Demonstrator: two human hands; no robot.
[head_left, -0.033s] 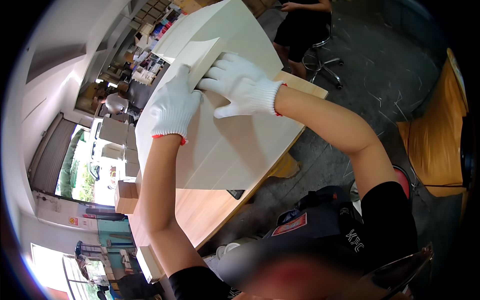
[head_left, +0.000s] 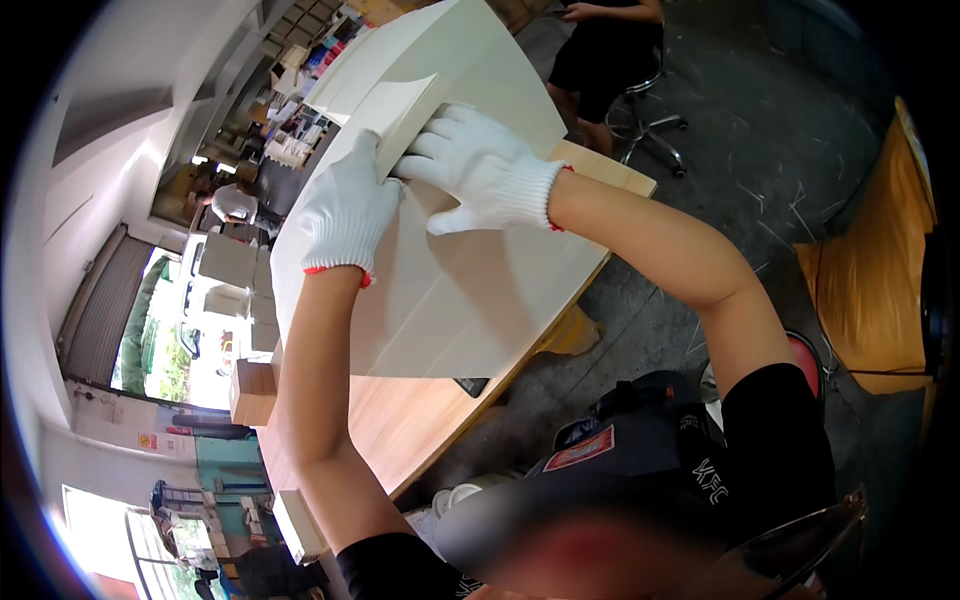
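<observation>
On the wooden table (head_left: 400, 410) lies a large off-white sheet of card or board (head_left: 440, 330) with straight crease-like lines across it. A narrow flap (head_left: 408, 108) of the same off-white material stands up between my hands. My left hand (head_left: 350, 208), in a white knit glove with a red cuff edge, is closed on the flap's near left side; some of its fingers are hidden. My right hand (head_left: 485, 170), gloved the same way, lies over the right side with fingers stretched and thumb apart, its fingertips against the flap's base.
Small light-brown boxes (head_left: 252, 392) and a white box (head_left: 298, 527) stand along the table's left edge. A dark flat object (head_left: 470, 386) sticks out under the sheet. Someone sits on a wheeled chair (head_left: 650, 130) beyond the table. An orange-brown covered thing (head_left: 870, 290) stands at right.
</observation>
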